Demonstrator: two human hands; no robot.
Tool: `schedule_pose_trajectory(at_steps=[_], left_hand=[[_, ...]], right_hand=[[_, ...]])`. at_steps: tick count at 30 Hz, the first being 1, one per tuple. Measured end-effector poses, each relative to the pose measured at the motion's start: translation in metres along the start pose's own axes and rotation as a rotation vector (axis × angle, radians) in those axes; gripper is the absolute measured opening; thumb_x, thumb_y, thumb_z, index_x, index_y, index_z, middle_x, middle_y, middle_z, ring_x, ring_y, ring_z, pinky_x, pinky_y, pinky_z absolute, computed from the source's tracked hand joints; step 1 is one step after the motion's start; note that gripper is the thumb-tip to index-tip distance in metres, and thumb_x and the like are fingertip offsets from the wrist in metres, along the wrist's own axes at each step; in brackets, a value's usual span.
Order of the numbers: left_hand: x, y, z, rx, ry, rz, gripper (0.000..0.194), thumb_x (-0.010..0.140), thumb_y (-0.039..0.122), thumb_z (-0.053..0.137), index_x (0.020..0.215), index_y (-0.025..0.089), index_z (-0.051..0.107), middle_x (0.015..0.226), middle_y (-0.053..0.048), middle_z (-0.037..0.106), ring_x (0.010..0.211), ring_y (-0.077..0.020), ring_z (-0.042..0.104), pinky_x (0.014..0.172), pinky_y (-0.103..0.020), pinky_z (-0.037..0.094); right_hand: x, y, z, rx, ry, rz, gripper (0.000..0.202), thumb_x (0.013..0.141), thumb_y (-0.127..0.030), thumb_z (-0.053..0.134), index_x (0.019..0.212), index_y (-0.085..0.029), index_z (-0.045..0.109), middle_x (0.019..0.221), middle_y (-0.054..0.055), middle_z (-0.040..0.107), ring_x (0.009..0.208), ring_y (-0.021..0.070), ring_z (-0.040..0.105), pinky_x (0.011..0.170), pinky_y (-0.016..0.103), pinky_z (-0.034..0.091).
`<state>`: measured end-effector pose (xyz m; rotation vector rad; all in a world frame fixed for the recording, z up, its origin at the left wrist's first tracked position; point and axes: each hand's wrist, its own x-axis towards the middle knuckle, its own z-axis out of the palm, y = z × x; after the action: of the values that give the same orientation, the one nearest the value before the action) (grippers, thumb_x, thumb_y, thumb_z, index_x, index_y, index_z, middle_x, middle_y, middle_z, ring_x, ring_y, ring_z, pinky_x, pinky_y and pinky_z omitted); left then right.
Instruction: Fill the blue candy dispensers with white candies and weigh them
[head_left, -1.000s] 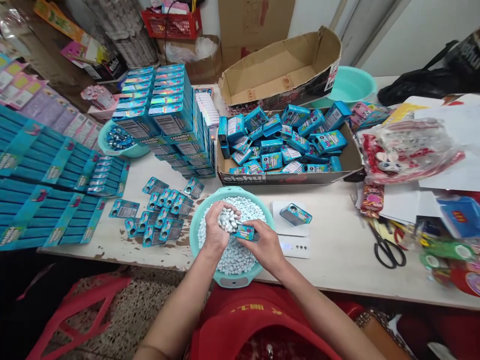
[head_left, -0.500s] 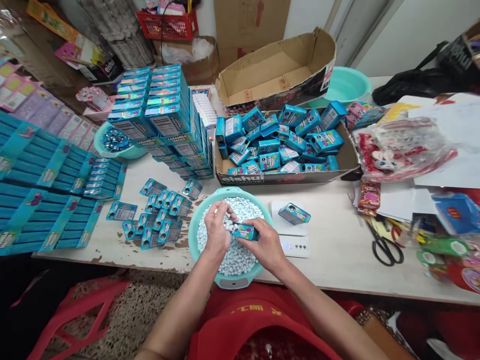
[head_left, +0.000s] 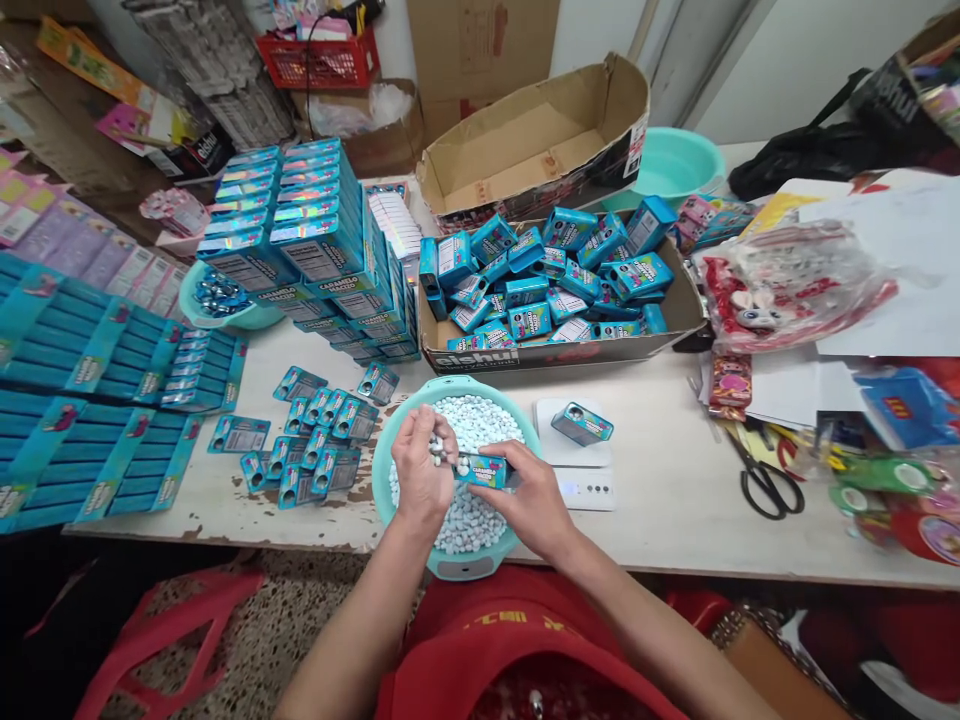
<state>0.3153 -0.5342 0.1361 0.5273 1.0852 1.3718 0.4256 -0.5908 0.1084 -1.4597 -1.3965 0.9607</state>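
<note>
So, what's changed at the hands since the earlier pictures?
The left hand has curled in, and its heap of white pieces has shrunk to a few. The right hand still holds the small blue box over the bowl; another box still rests on the scale.

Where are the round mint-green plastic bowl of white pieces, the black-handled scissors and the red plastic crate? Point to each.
Mint-green bowl (head_left: pixel 382 455), head view: picture-left side of its rim.
Black-handled scissors (head_left: pixel 756 468), head view: handles, near the blades.
Red plastic crate (head_left: pixel 341 65), head view: openwork front wall.
</note>
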Motion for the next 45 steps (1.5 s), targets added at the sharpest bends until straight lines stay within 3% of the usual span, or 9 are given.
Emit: schedule_pose_trajectory(at_steps=[6, 13, 22, 28, 32, 36, 38, 41, 45], left_hand=[[0.001, -0.004, 0.003, 0.0, 0.069, 0.034, 0.036, 0.075, 0.044, 0.065, 0.064, 0.017, 0.044, 0.056, 0.006, 0.042, 0.041, -0.0032, 0.039, 0.037, -0.015, 0.029], [0.0, -0.011, 0.004, 0.07, 0.053, 0.121, 0.037, 0.076, 0.043, 0.064, 0.061, 0.017, 0.043, 0.051, 0.006, 0.041, 0.047, -0.0071, 0.047, 0.047, -0.019, 0.04], [0.002, -0.026, 0.0, 0.254, 0.014, 0.255, 0.035, 0.077, 0.042, 0.063, 0.06, 0.017, 0.045, 0.052, 0.005, 0.043, 0.048, -0.0064, 0.044, 0.048, -0.019, 0.038], [0.002, -0.026, 0.01, 0.22, 0.001, 0.207, 0.035, 0.074, 0.042, 0.066, 0.062, 0.017, 0.044, 0.051, 0.007, 0.036, 0.04, -0.0044, 0.033, 0.036, -0.017, 0.022], [0.017, -0.025, -0.003, 0.284, 0.005, 0.126, 0.036, 0.077, 0.049, 0.059, 0.064, 0.019, 0.044, 0.049, 0.008, 0.03, 0.039, -0.0059, 0.029, 0.037, -0.018, 0.022], [0.036, -0.037, -0.035, 0.967, -0.122, 0.21, 0.024, 0.066, 0.041, 0.069, 0.068, 0.02, 0.058, 0.069, -0.001, 0.058, 0.068, -0.0174, 0.055, 0.062, -0.028, 0.045], [0.039, -0.049, -0.04, 1.211, -0.206, 0.294, 0.019, 0.068, 0.035, 0.067, 0.079, 0.022, 0.063, 0.091, -0.005, 0.063, 0.091, -0.0244, 0.057, 0.081, -0.036, 0.045], [0.039, -0.073, -0.018, 1.235, -0.317, 0.395, 0.02, 0.08, 0.031, 0.054, 0.096, 0.021, 0.062, 0.102, -0.007, 0.061, 0.101, -0.0238, 0.055, 0.09, -0.037, 0.042], [0.042, -0.116, 0.042, 1.252, -0.741, 0.448, 0.038, 0.078, 0.021, 0.057, 0.116, 0.022, 0.054, 0.122, -0.007, 0.055, 0.116, -0.0223, 0.047, 0.098, -0.036, 0.038]], right_hand=[[-0.001, 0.006, 0.0, 0.068, 0.03, 0.045, 0.026, 0.068, -0.025, 0.071, 0.092, -0.023, 0.062, 0.09, 0.003, 0.064, 0.087, 0.0209, 0.061, 0.078, 0.033, 0.048], [0.002, 0.006, 0.006, 0.054, 0.034, 0.035, 0.026, 0.067, -0.021, 0.071, 0.091, -0.022, 0.062, 0.088, 0.002, 0.064, 0.086, 0.0204, 0.061, 0.078, 0.033, 0.047], [-0.001, 0.01, 0.008, 0.068, 0.058, 0.068, 0.03, 0.063, -0.016, 0.073, 0.09, -0.023, 0.062, 0.088, 0.001, 0.064, 0.086, 0.0197, 0.061, 0.078, 0.032, 0.048], [-0.001, 0.016, 0.004, 0.061, 0.074, 0.078, 0.033, 0.06, -0.014, 0.076, 0.09, -0.023, 0.063, 0.088, 0.001, 0.064, 0.088, 0.0201, 0.061, 0.08, 0.033, 0.048], [-0.017, 0.018, -0.027, 0.221, 0.103, 0.089, 0.032, 0.062, -0.022, 0.078, 0.091, -0.023, 0.065, 0.09, 0.001, 0.064, 0.088, 0.0193, 0.062, 0.08, 0.032, 0.049], [-0.052, 0.03, -0.084, 0.203, 0.341, 0.147, 0.033, 0.063, -0.03, 0.079, 0.092, -0.023, 0.066, 0.096, 0.004, 0.062, 0.091, 0.0202, 0.06, 0.081, 0.033, 0.049], [-0.069, 0.05, -0.113, 0.147, 0.498, 0.262, 0.036, 0.065, -0.033, 0.077, 0.096, -0.022, 0.064, 0.095, 0.004, 0.062, 0.088, 0.0202, 0.061, 0.079, 0.033, 0.049], [-0.083, 0.1, -0.145, 0.098, 0.764, 0.39, 0.046, 0.062, -0.04, 0.077, 0.099, -0.018, 0.06, 0.094, 0.005, 0.062, 0.084, 0.0207, 0.061, 0.079, 0.036, 0.049], [-0.082, 0.169, -0.165, -0.048, 0.928, 0.461, 0.056, 0.056, -0.052, 0.073, 0.095, -0.015, 0.059, 0.092, 0.007, 0.061, 0.083, 0.0229, 0.059, 0.079, 0.041, 0.047]])
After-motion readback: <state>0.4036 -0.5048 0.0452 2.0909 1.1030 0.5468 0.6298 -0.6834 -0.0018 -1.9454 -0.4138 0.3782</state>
